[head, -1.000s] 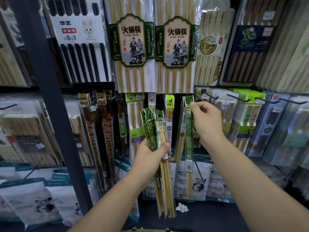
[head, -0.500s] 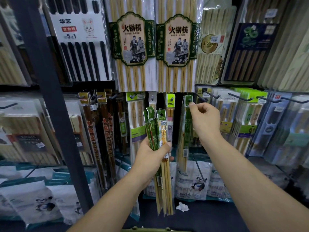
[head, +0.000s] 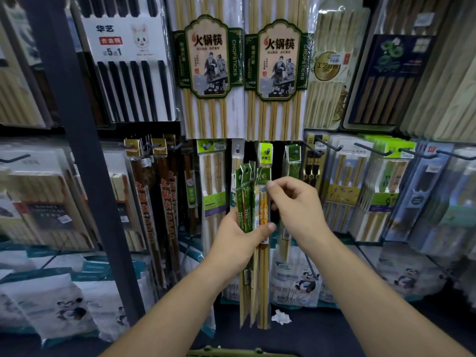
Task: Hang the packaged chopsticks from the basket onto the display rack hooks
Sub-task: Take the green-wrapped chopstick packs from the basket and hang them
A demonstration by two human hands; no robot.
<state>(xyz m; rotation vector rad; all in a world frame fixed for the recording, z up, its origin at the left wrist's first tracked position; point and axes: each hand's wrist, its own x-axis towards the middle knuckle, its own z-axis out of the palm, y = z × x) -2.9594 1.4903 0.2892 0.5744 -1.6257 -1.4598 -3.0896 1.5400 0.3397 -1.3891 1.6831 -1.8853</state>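
Observation:
My left hand point(head: 240, 240) grips a bunch of several narrow green-headed chopstick packs point(head: 253, 202), held upright in front of the rack. My right hand point(head: 296, 204) is at the bunch's right side, thumb and forefinger pinching the top of the rightmost pack point(head: 263, 191). Behind it, one green-headed pack point(head: 292, 161) hangs on a dark rack hook point(head: 313, 148). A sliver of the green basket rim point(head: 239, 353) shows at the bottom edge.
Big hot-pot chopstick packs point(head: 208, 73) hang above. More packs fill hooks to the right point(head: 373, 176) and left point(head: 164, 191). A dark steel upright point(head: 72, 124) stands at the left. Bagged goods point(head: 296, 279) and a crumpled scrap point(head: 282, 316) lie on the low shelf.
My right hand let go of the green pack, which now hangs on the hook, and came down left to the bunch in my left hand, pinching its rightmost pack.

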